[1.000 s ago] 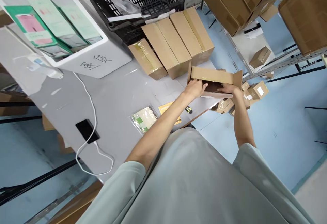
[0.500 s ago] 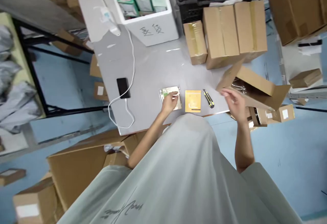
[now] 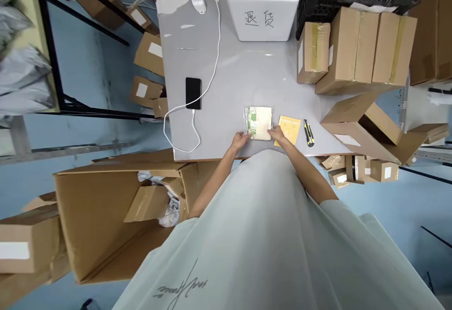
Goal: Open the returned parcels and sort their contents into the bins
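A flat cream-and-green packet in clear plastic wrap (image 3: 260,122) lies at the front of the grey table. My left hand (image 3: 241,139) pinches its lower left corner, while my right hand (image 3: 276,134) grips the lower right corner. Partly under my right hand and forearm is a flat yellow packet (image 3: 290,128), tilted a little. To the right of that, a black-and-yellow utility knife (image 3: 308,133) rests on the table.
A phone (image 3: 193,93) with a white cable lies at left. At the back stand a white bin (image 3: 264,18) and a black crate (image 3: 314,4). Taped cartons (image 3: 356,51) line the right, with an open carton (image 3: 353,126) before them. A large open box (image 3: 102,220) sits lower left.
My right hand has come from the open carton at right to the wrapped packet's right corner. My left hand has shifted from on top of the packet to its left corner. The view has turned.
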The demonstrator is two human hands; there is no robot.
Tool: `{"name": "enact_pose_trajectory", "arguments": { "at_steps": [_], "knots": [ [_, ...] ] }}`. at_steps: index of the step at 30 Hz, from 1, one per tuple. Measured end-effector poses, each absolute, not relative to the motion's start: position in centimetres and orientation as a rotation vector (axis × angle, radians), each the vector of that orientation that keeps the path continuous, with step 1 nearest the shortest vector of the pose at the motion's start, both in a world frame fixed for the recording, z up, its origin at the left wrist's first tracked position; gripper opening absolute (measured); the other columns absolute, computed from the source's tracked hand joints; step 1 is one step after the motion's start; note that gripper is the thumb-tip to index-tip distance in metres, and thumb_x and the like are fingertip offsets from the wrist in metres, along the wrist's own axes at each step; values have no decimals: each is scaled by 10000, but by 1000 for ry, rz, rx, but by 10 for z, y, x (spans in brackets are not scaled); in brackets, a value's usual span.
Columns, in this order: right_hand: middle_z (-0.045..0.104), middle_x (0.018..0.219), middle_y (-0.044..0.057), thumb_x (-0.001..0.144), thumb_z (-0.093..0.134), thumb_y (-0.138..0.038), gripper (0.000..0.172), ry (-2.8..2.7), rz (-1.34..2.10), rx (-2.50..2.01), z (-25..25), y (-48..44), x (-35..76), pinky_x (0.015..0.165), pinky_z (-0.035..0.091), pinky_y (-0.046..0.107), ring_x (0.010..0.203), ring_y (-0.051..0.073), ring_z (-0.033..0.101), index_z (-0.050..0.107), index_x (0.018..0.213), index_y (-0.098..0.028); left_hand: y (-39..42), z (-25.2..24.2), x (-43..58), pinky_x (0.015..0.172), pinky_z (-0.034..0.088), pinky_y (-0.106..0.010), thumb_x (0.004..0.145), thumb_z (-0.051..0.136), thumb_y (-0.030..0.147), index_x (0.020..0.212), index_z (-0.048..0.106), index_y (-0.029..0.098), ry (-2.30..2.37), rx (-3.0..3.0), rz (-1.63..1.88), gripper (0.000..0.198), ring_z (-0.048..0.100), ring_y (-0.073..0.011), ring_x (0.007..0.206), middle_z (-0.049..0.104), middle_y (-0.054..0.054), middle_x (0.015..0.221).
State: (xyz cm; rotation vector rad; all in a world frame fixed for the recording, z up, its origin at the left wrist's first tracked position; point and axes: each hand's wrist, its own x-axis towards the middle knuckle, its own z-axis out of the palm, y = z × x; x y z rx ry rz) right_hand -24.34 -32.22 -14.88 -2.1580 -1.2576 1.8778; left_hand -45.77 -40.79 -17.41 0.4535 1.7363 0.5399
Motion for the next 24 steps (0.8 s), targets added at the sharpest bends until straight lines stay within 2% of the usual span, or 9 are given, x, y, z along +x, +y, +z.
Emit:
{"name": "enact_pose_trajectory", "arguments": {
  "at_steps": [4, 6, 9, 11, 14, 18, 21, 24],
  "knots": [
    [576, 756, -33, 819, 989, -486, 497, -1230, 1956, -2106, -142, -326, -243, 820, 536, 331, 836, 197, 570, 541, 841, -274, -408, -174, -464, 912, 583, -381, 862, 953, 572, 899, 723, 184, 1643, 382, 582, 453, 713, -261, 996, 760, -78, 877],
    [482, 717, -75, 771, 1022, -579, 611, -1218, 1980, -2044, -133, -329, -242, 745, 495, 301, 765, 158, 490, 487, 817, -288, -411, -168, -470, 913, 600, -372, 832, 969, 611, 830, 711, 198, 1576, 370, 600, 487, 715, -256, 1005, 765, -72, 871],
    [386, 711, -103, 666, 1057, -687, 763, -1139, 2018, -1873, -115, -336, -238, 680, 444, 282, 722, 134, 400, 416, 810, -298, -418, -154, -479, 1001, 619, -386, 736, 1029, 653, 826, 695, 208, 1440, 325, 651, 564, 741, -257, 1067, 792, -72, 910],
    [400, 725, -101, 598, 1073, -720, 809, -1094, 2023, -1743, -101, -343, -234, 677, 442, 281, 726, 136, 417, 420, 823, -298, -424, -142, -481, 1055, 624, -410, 644, 1078, 658, 864, 695, 206, 1340, 289, 705, 632, 764, -252, 1062, 807, -74, 946],
    [556, 796, -62, 586, 1065, -746, 784, -1134, 1968, -1612, -79, -355, -226, 771, 523, 306, 840, 179, 564, 489, 869, -296, -433, -123, -479, 1063, 633, -430, 538, 1123, 629, 983, 732, 200, 1255, 286, 821, 731, 788, -239, 1007, 834, -78, 1011],
    [700, 937, -6, 634, 1063, -724, 719, -1176, 1945, -1460, -50, -363, -215, 940, 585, 384, 1004, 238, 663, 561, 925, -300, -437, -96, -479, 1011, 651, -421, 571, 1127, 582, 1075, 784, 209, 1172, 388, 893, 715, 806, -240, 962, 856, -70, 1009],
    [678, 930, -22, 659, 1085, -660, 682, -1162, 1971, -1368, -35, -362, -206, 953, 576, 377, 948, 213, 657, 571, 918, -294, -432, -78, -480, 1010, 664, -420, 636, 1110, 609, 1114, 805, 232, 1115, 418, 923, 680, 827, -261, 1022, 873, -85, 1079],
    [573, 841, -60, 652, 1104, -637, 697, -1220, 1942, -1363, -28, -359, -197, 847, 556, 330, 814, 168, 575, 539, 867, -289, -421, -64, -477, 1045, 669, -424, 637, 1117, 621, 1186, 815, 244, 1097, 416, 981, 731, 838, -279, 1114, 881, -98, 1159]
  ]
}}
